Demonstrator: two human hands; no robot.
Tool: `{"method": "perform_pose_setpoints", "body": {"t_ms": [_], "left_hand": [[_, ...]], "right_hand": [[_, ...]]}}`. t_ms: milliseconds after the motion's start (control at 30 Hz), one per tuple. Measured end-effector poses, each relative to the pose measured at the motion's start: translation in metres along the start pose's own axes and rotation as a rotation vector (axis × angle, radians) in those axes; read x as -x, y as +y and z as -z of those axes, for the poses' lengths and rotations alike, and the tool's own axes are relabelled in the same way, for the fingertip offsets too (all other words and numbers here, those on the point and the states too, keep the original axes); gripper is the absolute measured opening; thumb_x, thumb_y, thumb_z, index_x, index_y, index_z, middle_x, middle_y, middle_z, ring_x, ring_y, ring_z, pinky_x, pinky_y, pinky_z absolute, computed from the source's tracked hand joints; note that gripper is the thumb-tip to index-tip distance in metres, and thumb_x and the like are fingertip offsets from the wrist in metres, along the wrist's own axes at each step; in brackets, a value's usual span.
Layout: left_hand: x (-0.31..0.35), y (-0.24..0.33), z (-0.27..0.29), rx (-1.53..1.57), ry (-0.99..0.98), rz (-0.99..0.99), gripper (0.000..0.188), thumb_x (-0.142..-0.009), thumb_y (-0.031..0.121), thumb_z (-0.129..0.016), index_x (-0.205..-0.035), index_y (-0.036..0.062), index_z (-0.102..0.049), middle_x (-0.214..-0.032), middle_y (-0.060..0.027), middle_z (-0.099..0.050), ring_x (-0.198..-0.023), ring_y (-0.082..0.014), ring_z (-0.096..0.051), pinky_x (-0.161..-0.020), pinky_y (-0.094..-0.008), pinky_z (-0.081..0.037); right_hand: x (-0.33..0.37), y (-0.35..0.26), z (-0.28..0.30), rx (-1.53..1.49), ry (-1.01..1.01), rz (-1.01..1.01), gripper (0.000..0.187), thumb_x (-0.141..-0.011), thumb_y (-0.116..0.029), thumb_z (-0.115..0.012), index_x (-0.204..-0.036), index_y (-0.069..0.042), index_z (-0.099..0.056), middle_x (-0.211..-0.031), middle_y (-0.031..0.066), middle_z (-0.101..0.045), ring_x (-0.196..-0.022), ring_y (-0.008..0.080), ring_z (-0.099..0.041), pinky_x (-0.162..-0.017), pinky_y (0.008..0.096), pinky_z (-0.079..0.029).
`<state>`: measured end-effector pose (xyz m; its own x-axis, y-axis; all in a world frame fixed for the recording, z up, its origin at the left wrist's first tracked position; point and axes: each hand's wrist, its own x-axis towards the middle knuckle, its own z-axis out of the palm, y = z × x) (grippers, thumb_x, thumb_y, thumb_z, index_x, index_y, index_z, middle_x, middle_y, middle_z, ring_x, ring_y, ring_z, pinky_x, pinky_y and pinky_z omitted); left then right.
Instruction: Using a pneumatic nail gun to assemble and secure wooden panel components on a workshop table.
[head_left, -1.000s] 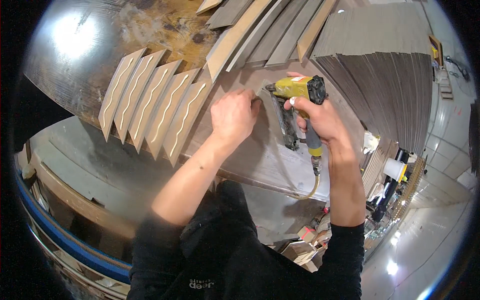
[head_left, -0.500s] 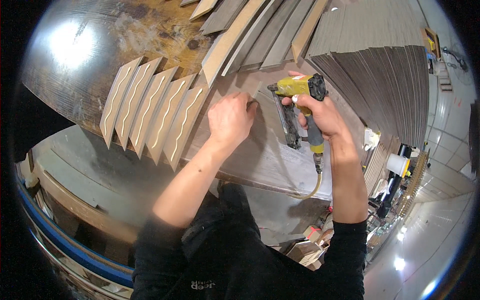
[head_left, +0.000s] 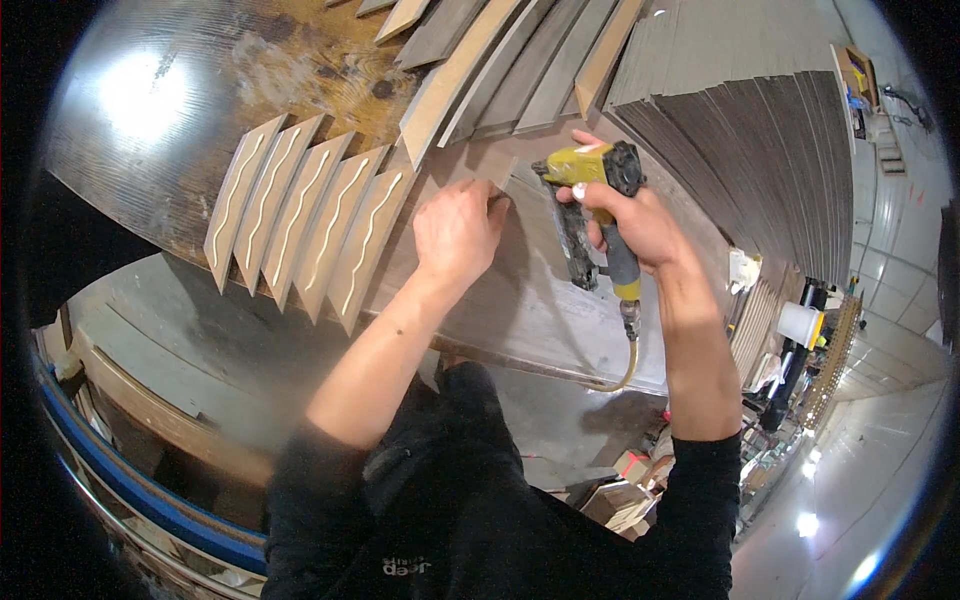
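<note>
My right hand (head_left: 640, 215) grips a yellow and black nail gun (head_left: 588, 167) by its dark handle, with the magazine tilted over the bench. An air hose (head_left: 628, 370) hangs from the handle's lower end. To its left, my left hand (head_left: 458, 232) is closed, thumb against curled fingers, low over the bench. A thin, pale edge (head_left: 510, 172) shows just past its fingertips; what the fingers hold is hidden. Left of this hand lie several slant-ended wooden boards (head_left: 312, 228) in an overlapping row, each with a wavy bead of glue (head_left: 368, 240).
Under my hands is the brown workbench (head_left: 480, 320). More grey and tan boards (head_left: 500, 80) lie along its far side. A tall stack of thin grey boards (head_left: 770, 170) stands at the right. Below left is a blue-edged curved frame (head_left: 170, 520).
The nail gun in my right hand has shifted slightly left and away from me. My left hand stays closed in nearly the same place. The whole view has moved a little.
</note>
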<state>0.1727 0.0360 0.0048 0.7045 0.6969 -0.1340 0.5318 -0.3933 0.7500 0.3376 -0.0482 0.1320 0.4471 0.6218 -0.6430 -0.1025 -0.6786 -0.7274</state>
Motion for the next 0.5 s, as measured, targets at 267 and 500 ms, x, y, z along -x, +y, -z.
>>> {"method": "perform_pose_setpoints", "body": {"t_ms": [267,500], "left_hand": [[0.095,-0.018,0.020,-0.050,0.037,-0.079,0.029,-0.088,0.018,-0.071,-0.115,0.0089,-0.068,-0.098,-0.0080,-0.065,-0.097,-0.0306,-0.061,-0.082,-0.0425,-0.044],[0.120,-0.030,0.022,-0.054,0.072,-0.068,0.017,-0.086,0.020,-0.075,-0.097,0.0091,-0.067,-0.089,-0.0077,-0.063,-0.088,-0.0302,-0.061,-0.077,-0.0423,-0.041]], "right_hand": [[0.057,0.028,-0.029,-0.087,-0.014,-0.012,0.064,-0.086,-0.006,-0.071,-0.146,-0.009,-0.050,-0.099,0.0032,-0.070,-0.054,0.0082,-0.054,-0.049,0.0257,-0.045],[0.048,0.027,-0.043,-0.055,-0.043,-0.024,0.063,-0.085,-0.006,-0.071,-0.145,-0.007,-0.051,-0.093,0.0022,-0.069,-0.054,0.0084,-0.054,-0.048,0.0257,-0.044]]}}
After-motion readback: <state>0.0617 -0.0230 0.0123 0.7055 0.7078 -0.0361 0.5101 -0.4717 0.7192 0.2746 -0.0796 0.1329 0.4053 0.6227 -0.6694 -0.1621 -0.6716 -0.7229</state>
